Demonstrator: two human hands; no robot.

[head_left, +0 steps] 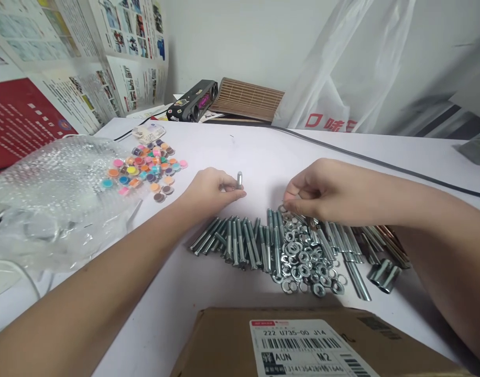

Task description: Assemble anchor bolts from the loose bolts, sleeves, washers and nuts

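My left hand (210,191) rests on the white bench (255,152), left of centre. Its fingers (229,195) are closed on a short silver bolt (239,180), which stands upright between thumb and forefinger, with its end poking out above them.

My right hand (322,193) reaches in from the right, well apart from the left. Its fingers (293,196) are pinched narrow, with the tips at the far edge of a heap of washers (303,256). I cannot tell whether a washer is caught between them.

A row of long bolts (240,241) lies side by side just nearer me than the left hand and touches the washers on their left. More bolts (358,267) lie to the right of the heap, partly under my right wrist.

A cardboard box (224,340) with a barcode label sits at the near edge. Bubble wrap (55,199) lies far left, with small coloured discs (145,167) scattered beside it. A black cable (381,163) runs across the bench behind my hands. Beyond it hangs a white plastic bag (361,68).
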